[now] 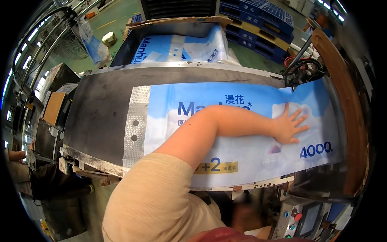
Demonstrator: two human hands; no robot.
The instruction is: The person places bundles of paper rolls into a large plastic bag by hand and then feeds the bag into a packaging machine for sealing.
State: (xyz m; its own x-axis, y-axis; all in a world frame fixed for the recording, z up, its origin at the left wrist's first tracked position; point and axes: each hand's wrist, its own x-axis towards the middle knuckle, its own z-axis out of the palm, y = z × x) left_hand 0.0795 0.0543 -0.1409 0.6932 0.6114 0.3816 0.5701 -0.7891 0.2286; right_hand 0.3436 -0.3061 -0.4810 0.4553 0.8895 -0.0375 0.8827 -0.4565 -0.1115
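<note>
A large blue-and-white plastic packaging bag [258, 161] lies lengthwise on the dark conveyor belt [100, 113]. Its left end has a silvery textured strip [136, 121] with two round holes. My left arm reaches across the bag, and my left hand [288, 125] rests flat near its right end, fingers spread. The film is wrinkled around that hand, and the bag's right end rises beside a brown curved guard. Below the table's near edge, my right hand [245, 213] is smeared by motion; its fingers and anything in them cannot be made out.
Behind the belt, a bin [125, 52] holds similar bags. Stacked blue and yellow pallets [258, 24] stand at far right. The brown guard [342, 101] borders the right end. A control panel [296, 220] with a red button sits at lower right. Another person's hand [16, 155] shows at far left.
</note>
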